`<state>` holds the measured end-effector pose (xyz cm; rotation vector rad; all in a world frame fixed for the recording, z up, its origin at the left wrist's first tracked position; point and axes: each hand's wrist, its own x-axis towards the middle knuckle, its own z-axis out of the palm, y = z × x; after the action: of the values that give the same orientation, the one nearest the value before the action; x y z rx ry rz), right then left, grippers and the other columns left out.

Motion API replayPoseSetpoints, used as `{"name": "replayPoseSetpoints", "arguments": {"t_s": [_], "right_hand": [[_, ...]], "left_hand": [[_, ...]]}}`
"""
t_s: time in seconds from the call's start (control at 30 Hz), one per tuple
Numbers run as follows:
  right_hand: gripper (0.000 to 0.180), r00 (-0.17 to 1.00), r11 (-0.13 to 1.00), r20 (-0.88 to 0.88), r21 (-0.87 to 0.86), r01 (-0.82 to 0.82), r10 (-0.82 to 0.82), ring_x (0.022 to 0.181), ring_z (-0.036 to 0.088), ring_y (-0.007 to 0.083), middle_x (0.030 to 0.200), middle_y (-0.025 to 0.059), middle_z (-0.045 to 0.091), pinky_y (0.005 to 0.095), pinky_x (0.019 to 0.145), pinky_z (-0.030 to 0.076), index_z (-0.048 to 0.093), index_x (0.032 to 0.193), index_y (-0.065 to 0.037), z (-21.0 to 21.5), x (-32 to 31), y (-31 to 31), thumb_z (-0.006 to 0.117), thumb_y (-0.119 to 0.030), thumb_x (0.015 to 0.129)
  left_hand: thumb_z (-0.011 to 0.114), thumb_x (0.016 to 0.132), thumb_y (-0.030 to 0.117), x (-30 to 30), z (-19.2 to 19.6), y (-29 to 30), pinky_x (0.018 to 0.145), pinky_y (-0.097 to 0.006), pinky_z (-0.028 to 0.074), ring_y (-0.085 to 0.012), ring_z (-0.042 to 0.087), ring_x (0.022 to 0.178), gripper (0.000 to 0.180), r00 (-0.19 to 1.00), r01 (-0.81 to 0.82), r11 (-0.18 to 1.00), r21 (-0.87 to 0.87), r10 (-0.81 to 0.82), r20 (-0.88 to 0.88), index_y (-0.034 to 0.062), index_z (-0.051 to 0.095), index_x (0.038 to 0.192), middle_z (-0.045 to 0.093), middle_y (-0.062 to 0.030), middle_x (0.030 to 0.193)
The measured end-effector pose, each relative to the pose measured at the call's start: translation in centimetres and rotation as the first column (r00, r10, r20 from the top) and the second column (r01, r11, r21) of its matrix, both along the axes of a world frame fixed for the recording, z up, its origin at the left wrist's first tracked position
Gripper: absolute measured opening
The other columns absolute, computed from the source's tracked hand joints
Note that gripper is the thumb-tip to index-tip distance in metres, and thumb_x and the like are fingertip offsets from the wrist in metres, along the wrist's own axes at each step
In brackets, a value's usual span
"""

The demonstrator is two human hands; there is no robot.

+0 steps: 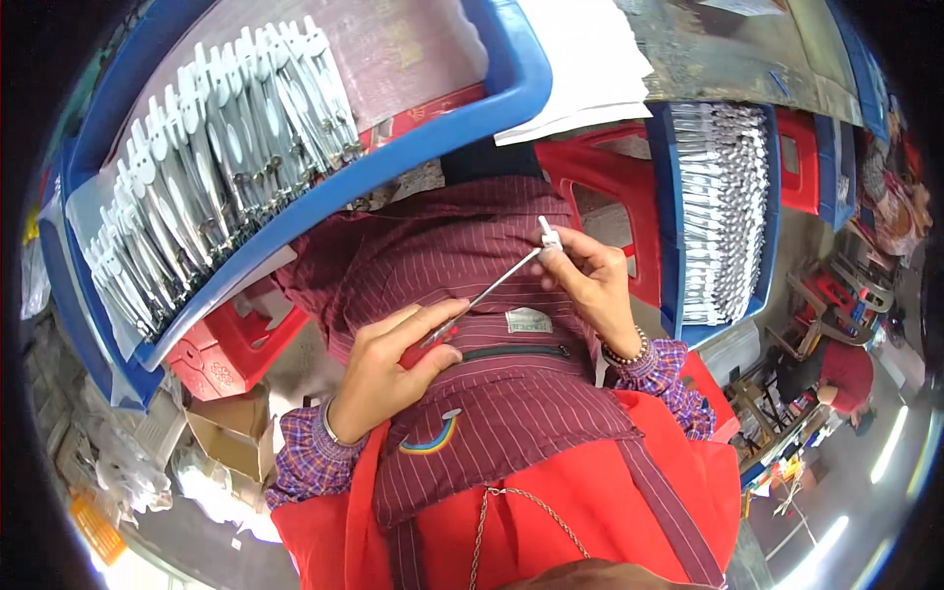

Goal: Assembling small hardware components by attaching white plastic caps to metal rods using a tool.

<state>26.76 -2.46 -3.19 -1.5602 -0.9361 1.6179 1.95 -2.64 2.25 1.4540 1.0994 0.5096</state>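
My left hand is closed round the red handle of a screwdriver-like tool. Its thin metal shaft slants up to the right, over my lap. At its far end, my right hand pinches a small white plastic part between thumb and fingers. The shaft's tip meets or nearly meets this part; my fingers hide the exact contact. A striped maroon apron lies beneath both hands.
At the upper left, a blue tray holds rows of white-and-metal pieces. Another blue crate, packed with similar pieces, rests by a red stool on the right. White paper sheets lie at the top. An open cardboard box stands lower left.
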Motion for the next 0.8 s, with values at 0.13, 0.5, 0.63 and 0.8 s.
{"name": "replayPoseSetpoints", "arguments": {"t_s": [0.13,0.5,0.63,0.8], "right_hand": [[0.024,1.000,1.000,0.005,0.005,-0.025,0.025,0.073,0.063,0.0082,0.082,0.0057,0.067,0.0197,0.060,0.051,0.061,0.112,0.006,0.3,-0.3,0.2,0.058,-0.005,0.091],[0.022,0.951,0.959,0.305,0.250,-0.137,0.057,0.063,0.064,0.0099,0.077,0.0088,0.070,0.0219,0.057,0.050,0.065,0.104,0.004,0.6,-0.3,0.0,0.064,-0.005,0.084],[0.024,0.856,0.854,0.517,0.433,-0.289,0.027,0.056,0.064,0.0178,0.072,0.0147,0.066,0.0271,0.051,0.047,0.066,0.104,0.004,0.1,-0.3,0.0,0.066,-0.002,0.081],[0.022,0.836,0.880,0.533,0.326,-0.345,0.130,0.062,0.065,0.0119,0.072,0.0121,0.068,0.0236,0.056,0.049,0.065,0.103,0.006,-1.7,-0.5,-0.6,0.065,-0.001,0.082]], "left_hand": [[0.071,0.073,0.000,-0.3,-0.3,-0.1,0.070,-0.029,0.049,-0.0224,0.063,0.076,0.042,0.999,-0.035,0.999,-0.028,0.036,0.020,0.0019,0.062,0.114,0.065,-0.0149,0.088],[0.067,0.078,-0.001,-0.3,-1.0,0.1,0.073,-0.028,0.050,-0.0175,0.064,0.080,0.037,0.994,-0.048,0.989,-0.141,0.060,0.086,0.0000,0.063,0.114,0.067,-0.0107,0.091],[0.066,0.082,0.002,-0.5,-0.7,0.0,0.062,-0.023,0.048,-0.0111,0.060,0.069,0.035,0.961,-0.105,0.822,-0.559,0.229,0.156,-0.0007,0.061,0.117,0.067,-0.0071,0.089],[0.056,0.090,0.006,-1.1,-1.2,0.8,0.039,-0.015,0.029,-0.0007,0.043,0.046,0.031,0.909,-0.086,0.483,-0.872,0.395,0.129,0.0005,0.058,0.121,0.064,-0.0042,0.081]]}}
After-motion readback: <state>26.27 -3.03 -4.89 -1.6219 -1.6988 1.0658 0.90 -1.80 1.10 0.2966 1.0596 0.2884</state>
